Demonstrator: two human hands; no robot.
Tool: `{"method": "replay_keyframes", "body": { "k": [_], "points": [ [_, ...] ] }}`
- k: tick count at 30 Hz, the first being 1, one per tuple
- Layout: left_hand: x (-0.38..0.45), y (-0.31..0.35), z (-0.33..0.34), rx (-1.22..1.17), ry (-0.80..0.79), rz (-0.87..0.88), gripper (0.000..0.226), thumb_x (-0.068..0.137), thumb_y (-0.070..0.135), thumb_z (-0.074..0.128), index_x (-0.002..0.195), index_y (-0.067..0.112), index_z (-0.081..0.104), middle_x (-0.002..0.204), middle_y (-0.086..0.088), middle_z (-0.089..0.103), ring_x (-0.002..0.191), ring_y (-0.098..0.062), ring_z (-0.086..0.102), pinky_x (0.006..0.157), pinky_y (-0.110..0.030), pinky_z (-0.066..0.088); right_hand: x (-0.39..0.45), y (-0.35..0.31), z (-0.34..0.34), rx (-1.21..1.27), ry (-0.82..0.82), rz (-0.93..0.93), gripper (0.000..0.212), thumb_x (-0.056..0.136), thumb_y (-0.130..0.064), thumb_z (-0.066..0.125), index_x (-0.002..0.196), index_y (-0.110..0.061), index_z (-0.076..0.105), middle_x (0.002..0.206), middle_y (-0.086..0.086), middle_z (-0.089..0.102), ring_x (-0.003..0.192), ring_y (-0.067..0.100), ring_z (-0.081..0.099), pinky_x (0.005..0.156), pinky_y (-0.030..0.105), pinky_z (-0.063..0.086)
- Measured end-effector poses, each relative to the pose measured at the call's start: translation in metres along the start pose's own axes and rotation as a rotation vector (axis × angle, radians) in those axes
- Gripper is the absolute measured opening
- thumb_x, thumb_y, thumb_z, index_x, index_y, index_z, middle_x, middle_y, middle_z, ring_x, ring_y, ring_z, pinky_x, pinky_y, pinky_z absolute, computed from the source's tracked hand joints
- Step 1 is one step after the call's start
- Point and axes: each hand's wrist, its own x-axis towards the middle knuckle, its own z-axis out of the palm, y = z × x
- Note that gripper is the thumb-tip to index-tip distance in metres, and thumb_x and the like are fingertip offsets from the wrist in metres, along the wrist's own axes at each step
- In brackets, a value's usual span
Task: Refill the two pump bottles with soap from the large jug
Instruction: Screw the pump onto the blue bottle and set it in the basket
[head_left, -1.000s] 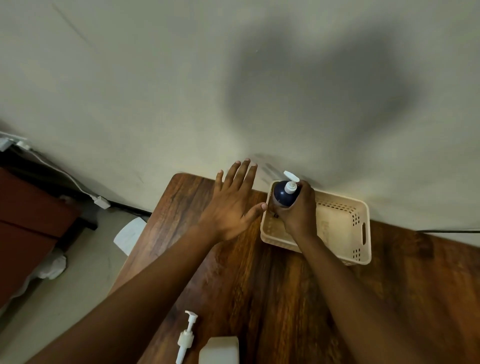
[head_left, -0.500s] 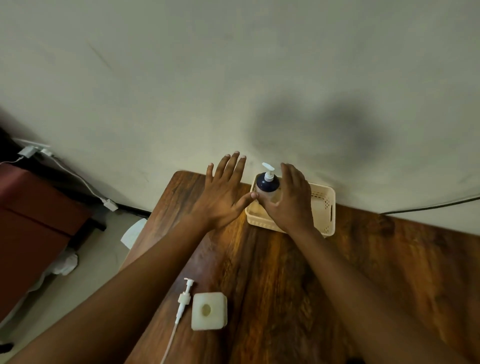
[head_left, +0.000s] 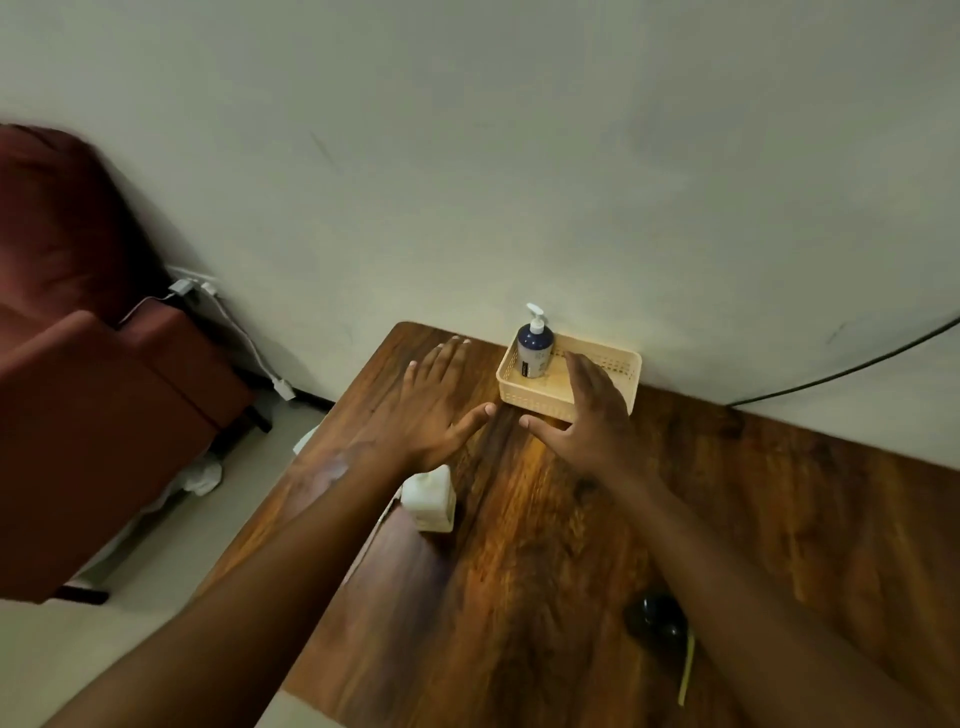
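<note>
A dark blue pump bottle (head_left: 535, 351) with a white pump stands upright in the left corner of a cream plastic basket (head_left: 618, 366) at the table's far edge by the wall. My right hand (head_left: 587, 415) hovers flat and empty over the basket's front, a little apart from the bottle. My left hand (head_left: 434, 402) is spread flat above the table left of the basket, holding nothing. A square white bottle (head_left: 431, 499) without its pump stands under my left forearm, partly hidden. No large jug is in view.
The wooden table (head_left: 545, 545) meets a pale wall. A dark round object (head_left: 657, 621) with a thin yellow-green stick lies near my right forearm. A red-brown armchair (head_left: 93, 395), white cables and a charger sit on the left by the floor.
My right hand let go of the blue pump bottle, now standing in the basket. Both hands drew back toward me, and the view pulled back and up.
</note>
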Motion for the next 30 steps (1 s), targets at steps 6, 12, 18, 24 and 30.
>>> {"method": "replay_keyframes", "body": {
  "k": [6, 12, 18, 24, 30],
  "points": [
    [-0.045, 0.009, 0.005, -0.082, 0.024, -0.070, 0.092, 0.103, 0.063, 0.042, 0.167, 0.018, -0.005, 0.176, -0.002, -0.008, 0.163, -0.019, -0.002, 0.132, -0.047, 0.002, -0.041, -0.014, -0.012, 0.021, -0.065, -0.011, 0.110, 0.074, -0.080, 0.059, 0.157, -0.026, 0.012, 0.164, 0.003, 0.022, 0.149, 0.024, 0.021, 0.116, 0.051, 0.032],
    [-0.058, -0.018, 0.049, -0.276, 0.138, -0.153, 0.106, 0.091, 0.068, 0.063, 0.168, 0.019, 0.007, 0.177, -0.003, 0.007, 0.163, -0.022, 0.008, 0.129, -0.043, 0.006, -0.053, -0.029, 0.004, 0.028, -0.089, -0.014, 0.111, 0.072, -0.085, 0.053, 0.158, -0.029, 0.011, 0.164, 0.002, 0.021, 0.150, 0.023, 0.021, 0.116, 0.051, 0.033],
    [-0.055, -0.055, 0.114, -0.742, 0.163, -0.418, 0.125, 0.068, 0.072, 0.082, 0.164, 0.023, 0.019, 0.171, -0.007, 0.027, 0.156, -0.022, 0.029, 0.125, -0.044, 0.031, -0.054, -0.035, 0.028, 0.045, -0.120, -0.047, 0.110, 0.075, -0.076, 0.062, 0.158, -0.026, 0.012, 0.164, 0.003, 0.022, 0.150, 0.022, 0.020, 0.118, 0.051, 0.030],
    [-0.049, -0.076, 0.163, -0.860, 0.156, -0.477, 0.139, 0.055, 0.075, 0.088, 0.163, 0.035, 0.011, 0.165, 0.000, 0.035, 0.148, -0.024, 0.040, 0.117, -0.048, 0.042, -0.057, -0.032, 0.049, 0.039, -0.165, -0.012, 0.111, 0.075, -0.073, 0.065, 0.160, -0.029, 0.008, 0.166, 0.001, 0.016, 0.152, 0.019, 0.014, 0.119, 0.052, 0.027],
    [-0.038, -0.079, 0.191, -1.013, 0.237, -0.548, 0.112, 0.060, 0.048, 0.097, 0.153, 0.027, 0.040, 0.143, 0.004, 0.057, 0.131, -0.018, 0.056, 0.107, -0.046, 0.053, -0.060, -0.022, 0.056, 0.061, -0.179, 0.029, 0.109, 0.076, -0.071, 0.066, 0.159, -0.033, 0.006, 0.166, -0.001, 0.015, 0.151, 0.016, 0.012, 0.119, 0.053, 0.026]
  ]
}}
